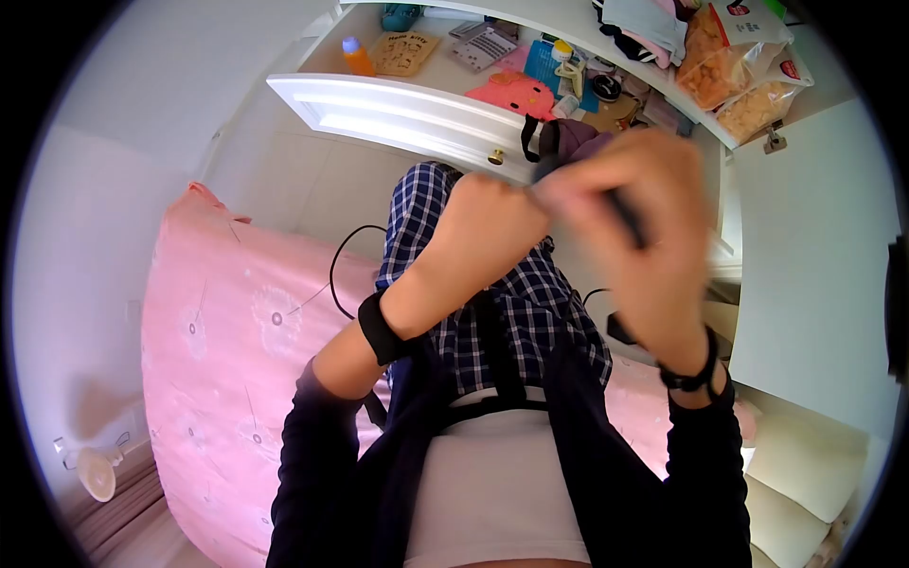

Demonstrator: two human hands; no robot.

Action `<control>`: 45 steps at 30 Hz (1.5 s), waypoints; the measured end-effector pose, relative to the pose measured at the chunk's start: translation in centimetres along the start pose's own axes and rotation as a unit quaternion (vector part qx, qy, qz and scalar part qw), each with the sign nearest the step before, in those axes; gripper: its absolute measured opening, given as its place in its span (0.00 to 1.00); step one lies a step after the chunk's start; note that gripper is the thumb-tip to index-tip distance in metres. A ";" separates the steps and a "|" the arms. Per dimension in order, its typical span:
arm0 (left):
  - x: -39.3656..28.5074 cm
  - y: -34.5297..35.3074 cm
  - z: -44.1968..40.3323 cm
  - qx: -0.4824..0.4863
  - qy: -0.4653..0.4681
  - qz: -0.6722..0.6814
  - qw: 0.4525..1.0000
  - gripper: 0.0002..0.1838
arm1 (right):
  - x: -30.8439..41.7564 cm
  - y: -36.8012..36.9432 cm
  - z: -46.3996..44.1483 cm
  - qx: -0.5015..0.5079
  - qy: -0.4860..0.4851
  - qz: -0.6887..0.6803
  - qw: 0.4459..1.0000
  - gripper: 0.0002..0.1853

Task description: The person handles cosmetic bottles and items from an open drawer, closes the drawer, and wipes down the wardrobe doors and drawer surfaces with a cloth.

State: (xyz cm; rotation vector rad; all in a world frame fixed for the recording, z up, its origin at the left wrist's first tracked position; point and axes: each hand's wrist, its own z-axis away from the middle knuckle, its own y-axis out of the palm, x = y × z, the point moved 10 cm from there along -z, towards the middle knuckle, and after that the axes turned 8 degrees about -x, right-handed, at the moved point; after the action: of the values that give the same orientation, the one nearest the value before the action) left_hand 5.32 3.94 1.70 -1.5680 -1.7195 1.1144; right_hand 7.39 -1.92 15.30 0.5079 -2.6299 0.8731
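At the centre of the frame, the person's two hands meet above the lap, where blue checked fabric (540,322) shows. The right hand (653,213) is blurred; its fingers (578,194) are bent toward the left and closed on a dark item (629,220). Part of that item shows as a dark strip in the hollow of the hand, below the bent fingers, and a dark patch shows near the fingertips, just beside the left hand (497,227); blur hides whether the two parts join. The left hand is curled with its back to the camera, its fingers tucked out of sight, so whether they grip anything cannot be told. Just behind the hands, a purple item (576,138) with a black strap (529,139) lies at the front edge of an open white drawer (407,121). Inside the drawer, an orange bottle (358,59) stands in the upper left of the frame, and a pink pouch (514,93) lies nearer the centre.
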 end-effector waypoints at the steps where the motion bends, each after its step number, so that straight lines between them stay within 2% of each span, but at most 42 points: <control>1: -0.2 -0.8 -0.2 -0.041 0.006 0.031 0.999 0.05 | 0.9 3.2 1.9 0.050 -0.062 0.091 0.993 0.06; 3: -1.0 -2.5 -0.5 -0.121 0.020 0.094 0.988 0.07 | 0.9 4.5 3.0 0.070 -0.085 0.156 0.982 0.05; 4: -1.0 -2.8 -0.5 -0.145 0.029 0.070 0.986 0.10 | -0.5 4.4 2.4 0.084 -0.030 0.067 0.994 0.06; 6: -0.4 -3.2 -0.8 -0.135 -0.001 0.093 0.987 0.05 | -3.4 4.2 2.2 0.107 0.098 -0.110 0.983 0.06; 8: 0.1 -4.6 -1.2 -0.114 -0.028 0.079 0.990 0.07 | -4.8 1.4 0.7 0.008 0.275 -0.291 0.916 0.06; 9: 1.8 -4.7 -1.1 -0.121 -0.113 0.115 0.980 0.07 | -5.3 0.6 0.6 -0.043 0.356 -0.374 0.855 0.06; 11: 1.7 -4.2 -0.9 -0.131 -0.122 0.043 0.983 0.06 | -2.5 0.1 -0.5 -0.039 0.172 -0.201 0.964 0.05; 12: 1.4 -3.9 -0.3 -0.180 -0.087 0.114 0.973 0.06 | -0.7 2.6 0.7 0.002 0.027 -0.066 0.997 0.06; 13: 1.1 -3.8 0.3 -0.227 -0.051 0.185 0.955 0.07 | 1.2 4.9 2.2 0.045 -0.117 0.072 0.990 0.06; 14: 0.4 -3.0 0.3 -0.182 -0.030 0.131 0.974 0.09 | 0.2 5.2 2.5 0.062 -0.081 0.067 0.993 0.06; 16: 1.4 -3.6 0.2 -0.165 -0.086 0.144 0.972 0.04 | -1.4 5.9 2.3 0.093 -0.018 0.053 0.994 0.05; 17: 1.9 -3.9 0.2 -0.151 -0.110 0.150 0.971 0.03 | -2.4 4.3 1.6 0.046 0.058 -0.030 0.997 0.06; 18: 1.6 -2.7 0.1 -0.057 -0.078 -0.022 0.995 0.05 | -3.0 2.2 0.6 0.001 0.137 -0.114 0.984 0.07; 20: 2.5 -4.4 -0.1 -0.090 -0.097 0.015 0.991 0.07 | -1.6 0.6 0.5 -0.034 0.116 -0.127 0.985 0.08; 21: 2.7 -4.9 -0.3 -0.093 -0.094 0.021 0.991 0.07 | 0.6 0.5 0.7 -0.029 0.014 -0.053 0.998 0.09; 22: 2.1 -6.5 -0.6 -0.146 -0.098 0.134 0.975 0.06 | 2.6 0.7 1.0 -0.027 -0.091 0.025 0.995 0.09; 23: 1.6 -7.8 -0.7 -0.197 -0.100 0.247 0.944 0.06 | 2.6 1.4 1.5 -0.032 -0.098 0.034 0.994 0.09; 24: 1.1 -7.9 -0.9 -0.193 -0.075 0.251 0.946 0.06 | 2.4 2.5 2.3 -0.036 -0.103 0.043 0.993 0.09; 25: 1.2 -7.6 -1.2 -0.170 -0.083 0.181 0.965 0.07 | 2.3 3.1 2.4 -0.038 -0.112 0.050 0.992 0.09; 27: 2.2 -7.3 -1.3 -0.123 -0.101 0.029 0.987 0.08 | 0.0 0.2 1.3 -0.050 -0.020 -0.036 0.998 0.07; 28: 2.5 -8.7 -1.3 -0.184 -0.089 -0.033 0.978 0.11 | -0.8 -2.2 1.7 -0.109 0.042 -0.109 0.987 0.06; 29: 3.3 -10.3 -1.1 -0.256 -0.087 -0.045 0.962 0.12 | -1.7 -3.8 2.0 -0.147 0.081 -0.163 0.972 0.09; 30: 4.2 -11.1 -1.1 -0.261 -0.110 -0.060 0.957 0.10 | -2.5 -5.3 2.4 -0.187 0.116 -0.219 0.951 0.12; 32: 5.1 -12.8 -1.5 -0.265 -0.122 -0.081 0.953 0.06 | -3.8 -4.7 2.3 -0.185 0.156 -0.318 0.917 0.20; 34: 5.0 -13.7 -2.3 -0.262 -0.106 -0.087 0.955 0.05 | -4.8 -1.8 2.5 -0.129 0.208 -0.433 0.868 0.27; 35: 4.6 -14.5 -2.6 -0.295 -0.089 -0.122 0.943 0.07 | -5.1 -0.3 3.3 -0.065 0.278 -0.394 0.873 0.35; 36: 4.1 -15.1 -3.0 -0.326 -0.070 -0.156 0.930 0.10 | -4.0 0.8 3.3 -0.021 0.276 -0.409 0.869 0.35; 37: 4.0 -15.1 -3.2 -0.315 -0.068 -0.162 0.933 0.16 | -2.9 2.0 3.2 0.021 0.274 -0.422 0.864 0.35; 38: 4.0 -15.1 -3.4 -0.303 -0.067 -0.169 0.936 0.23 | -0.5 3.0 2.6 0.112 0.204 -0.438 0.868 0.32; 40: 4.4 -13.9 -3.6 -0.198 -0.098 -0.126 0.967 0.43 | 3.8 4.7 2.3 0.276 0.103 -0.458 0.839 0.27; 41: 3.7 -14.1 -3.8 -0.198 -0.076 -0.135 0.968 0.42 | 5.5 5.9 2.7 0.349 0.071 -0.466 0.810 0.24; 44: 1.5 -14.0 -4.3 -0.232 0.027 -0.219 0.948 0.42 | 7.3 8.1 3.5 0.360 0.047 -0.546 0.755 0.26; 45: 1.3 -13.1 -4.6 -0.263 0.088 -0.284 0.918 0.42 | 6.9 8.1 2.8 0.325 0.046 -0.547 0.770 0.26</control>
State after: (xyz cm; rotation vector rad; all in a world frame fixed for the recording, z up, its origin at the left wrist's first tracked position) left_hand 2.15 6.48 15.03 -1.2466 -2.2545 0.2213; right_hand -2.71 0.80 11.89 1.8256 -1.3568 1.2219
